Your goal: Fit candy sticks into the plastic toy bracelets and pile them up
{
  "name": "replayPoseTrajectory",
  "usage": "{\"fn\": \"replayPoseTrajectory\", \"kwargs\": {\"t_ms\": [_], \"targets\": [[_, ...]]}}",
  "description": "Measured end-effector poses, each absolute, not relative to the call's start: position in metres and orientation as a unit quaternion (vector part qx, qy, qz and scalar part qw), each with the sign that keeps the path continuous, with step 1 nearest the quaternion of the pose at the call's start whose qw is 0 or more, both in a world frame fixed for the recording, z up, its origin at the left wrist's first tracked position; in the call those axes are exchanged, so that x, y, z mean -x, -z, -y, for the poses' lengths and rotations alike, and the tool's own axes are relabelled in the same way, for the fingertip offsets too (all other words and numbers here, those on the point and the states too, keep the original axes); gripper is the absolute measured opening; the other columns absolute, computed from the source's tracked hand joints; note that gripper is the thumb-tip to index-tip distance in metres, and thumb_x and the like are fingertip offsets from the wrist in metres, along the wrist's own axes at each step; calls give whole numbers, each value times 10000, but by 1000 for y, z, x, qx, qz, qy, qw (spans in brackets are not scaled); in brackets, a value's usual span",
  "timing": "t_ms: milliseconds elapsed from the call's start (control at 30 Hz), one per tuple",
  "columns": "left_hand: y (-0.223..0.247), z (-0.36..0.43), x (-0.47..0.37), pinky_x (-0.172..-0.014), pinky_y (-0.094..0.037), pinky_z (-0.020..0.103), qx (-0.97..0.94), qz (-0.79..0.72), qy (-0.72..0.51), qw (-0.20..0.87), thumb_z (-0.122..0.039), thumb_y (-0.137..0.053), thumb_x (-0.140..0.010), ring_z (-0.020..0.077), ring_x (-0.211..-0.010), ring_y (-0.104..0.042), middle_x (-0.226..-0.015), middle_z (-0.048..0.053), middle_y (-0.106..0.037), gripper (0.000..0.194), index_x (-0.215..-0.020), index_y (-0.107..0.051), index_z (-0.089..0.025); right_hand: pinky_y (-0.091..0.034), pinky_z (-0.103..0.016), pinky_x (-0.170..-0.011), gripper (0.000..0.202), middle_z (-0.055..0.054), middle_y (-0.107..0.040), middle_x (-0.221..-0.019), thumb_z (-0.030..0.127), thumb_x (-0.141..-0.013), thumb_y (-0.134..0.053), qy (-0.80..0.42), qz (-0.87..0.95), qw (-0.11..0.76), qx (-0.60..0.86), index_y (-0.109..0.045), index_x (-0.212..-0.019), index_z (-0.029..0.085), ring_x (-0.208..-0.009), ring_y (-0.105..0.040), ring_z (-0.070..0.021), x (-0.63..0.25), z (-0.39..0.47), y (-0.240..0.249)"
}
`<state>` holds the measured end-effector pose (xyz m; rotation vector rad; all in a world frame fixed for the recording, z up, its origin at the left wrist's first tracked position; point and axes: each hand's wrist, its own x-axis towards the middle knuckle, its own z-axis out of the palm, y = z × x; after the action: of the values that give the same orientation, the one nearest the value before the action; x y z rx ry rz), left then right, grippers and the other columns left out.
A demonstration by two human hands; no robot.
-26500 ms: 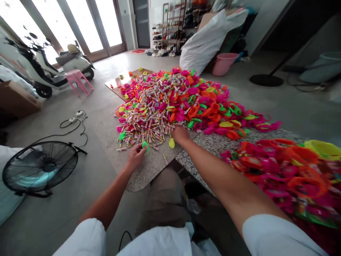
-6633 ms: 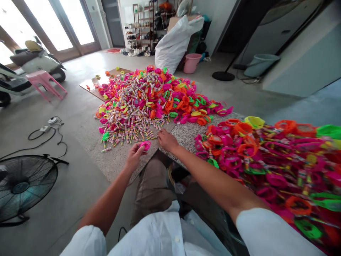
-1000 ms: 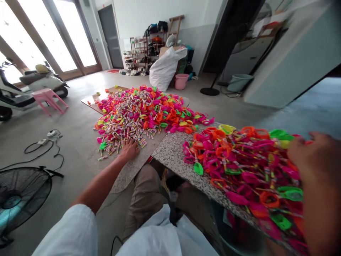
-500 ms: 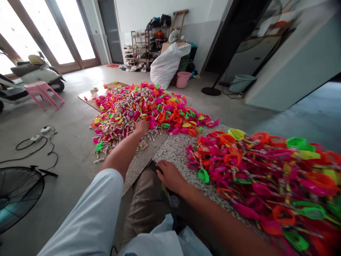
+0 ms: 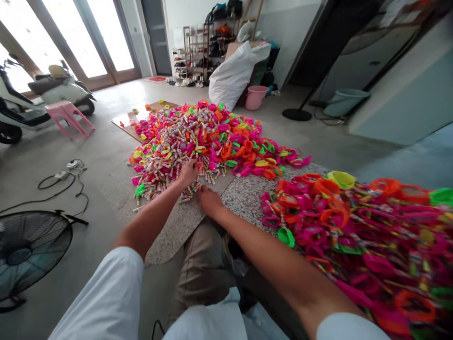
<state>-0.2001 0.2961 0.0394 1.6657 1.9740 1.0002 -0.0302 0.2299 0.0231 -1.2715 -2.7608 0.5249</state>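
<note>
A big heap of pink, orange, green and yellow watch-shaped pieces (image 5: 244, 146) mixed with small patterned sticks (image 5: 170, 141) lies on a speckled stone slab (image 5: 244, 198). At the heap's near edge, my left hand (image 5: 188, 173) is closed on an orange watch-shaped piece (image 5: 198, 166). My right hand (image 5: 209, 200) is just below and to the right, its fingers closed near some sticks; what they pinch is too small to name. A second pile of coloured pieces (image 5: 354, 236) with sticks spreads along the right side.
A black fan (image 5: 21, 255) stands at the lower left, near a cable with power strips (image 5: 62, 175). Farther off are a pink stool (image 5: 69, 115), a scooter, a shoe rack (image 5: 194, 52), a white sack (image 5: 233, 75), a pink bucket (image 5: 256, 97) and a grey bucket (image 5: 345, 102).
My right hand has moved from my lap forward to the heap's edge. My left hand has come slightly back from the heap with an orange piece in it. The view has shifted a little.
</note>
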Motion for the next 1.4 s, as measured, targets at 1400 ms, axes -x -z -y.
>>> {"fn": "replayPoseTrajectory", "kwargs": {"t_ms": [1400], "targets": [[-98, -64, 64, -923, -551, 323, -491, -382, -579, 527, -308, -805, -848, 186, -992, -723, -1118, 53, -767, 358, -1156, -637, -237, -511, -270, -592, 237, 5, -713, -802, 413, -864, -761, -602, 508, 510, 346, -707, -1003, 228, -617, -609, -135, -124, -70, -114]]}}
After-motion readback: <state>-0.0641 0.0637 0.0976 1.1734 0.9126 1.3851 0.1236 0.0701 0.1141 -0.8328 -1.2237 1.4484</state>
